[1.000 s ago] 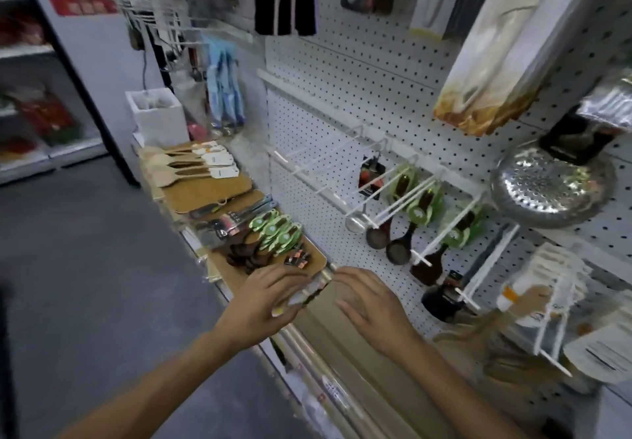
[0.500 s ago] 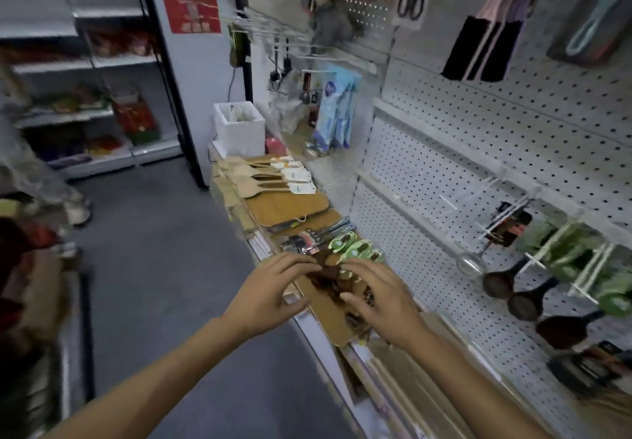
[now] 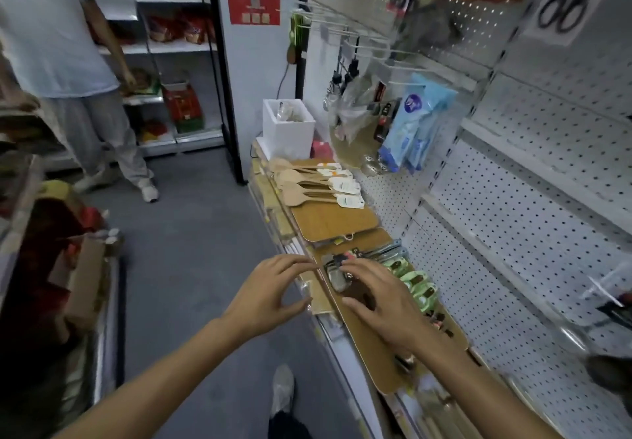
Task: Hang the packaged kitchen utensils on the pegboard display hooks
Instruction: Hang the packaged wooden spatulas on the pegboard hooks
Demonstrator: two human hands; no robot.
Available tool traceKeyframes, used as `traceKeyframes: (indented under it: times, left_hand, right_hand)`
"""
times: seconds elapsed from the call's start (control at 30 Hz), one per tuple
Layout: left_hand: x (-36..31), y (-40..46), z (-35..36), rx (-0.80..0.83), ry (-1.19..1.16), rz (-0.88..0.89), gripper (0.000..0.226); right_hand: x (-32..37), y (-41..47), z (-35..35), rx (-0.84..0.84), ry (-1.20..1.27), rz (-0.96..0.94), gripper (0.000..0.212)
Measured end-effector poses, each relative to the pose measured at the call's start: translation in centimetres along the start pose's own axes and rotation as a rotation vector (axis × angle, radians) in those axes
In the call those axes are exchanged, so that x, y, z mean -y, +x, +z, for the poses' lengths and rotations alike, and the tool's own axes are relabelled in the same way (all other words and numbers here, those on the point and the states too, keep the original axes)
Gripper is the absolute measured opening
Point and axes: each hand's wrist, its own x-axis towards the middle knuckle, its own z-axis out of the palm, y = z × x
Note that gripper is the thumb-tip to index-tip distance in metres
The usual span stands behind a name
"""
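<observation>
Now, in the head view, both hands have shifted along the shelf from the board's near end to the packaged utensils (image 3: 415, 283) lying on it. The right hand (image 3: 379, 305) spreads over them, the left hand (image 3: 270, 296) hovers loosely curled, empty; nothing is picked yet, so hanging on the pegboard (image 3: 533, 233) waits.

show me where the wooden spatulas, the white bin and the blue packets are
wooden spatulas (image 3: 297, 185), head view, on the blade of a middle spatula
white bin (image 3: 290, 132), head view, on its front wall
blue packets (image 3: 415, 124), head view, on the middle of the front packet
</observation>
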Motion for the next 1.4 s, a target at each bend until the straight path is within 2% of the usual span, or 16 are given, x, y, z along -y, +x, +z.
traceKeyframes:
  times: [0.47,0.83,1.17,1.4]
  left_hand:
    - [18.0,17.2,-3.0,0.072,0.088,-0.053,0.057]
    - [27.5,26.9,-2.6,0.144,-0.002,-0.008,0.055]
    - [40.8,38.5,0.2,0.323,-0.092,0.204,0.046]
    - [49.4,46.2,2.0,0.511,-0.111,0.349,0.047]
  right_hand:
    - [-7.6,23.5,4.8,0.086,0.036,0.023,0.052]
    - [-12.2,33.2,6.9,0.084,0.020,0.171,0.056]
    - [-14.5,42.6,12.3,-0.005,0.055,0.426,0.054]
    - [-14.8,49.2,16.2,-0.065,0.048,0.657,0.052]
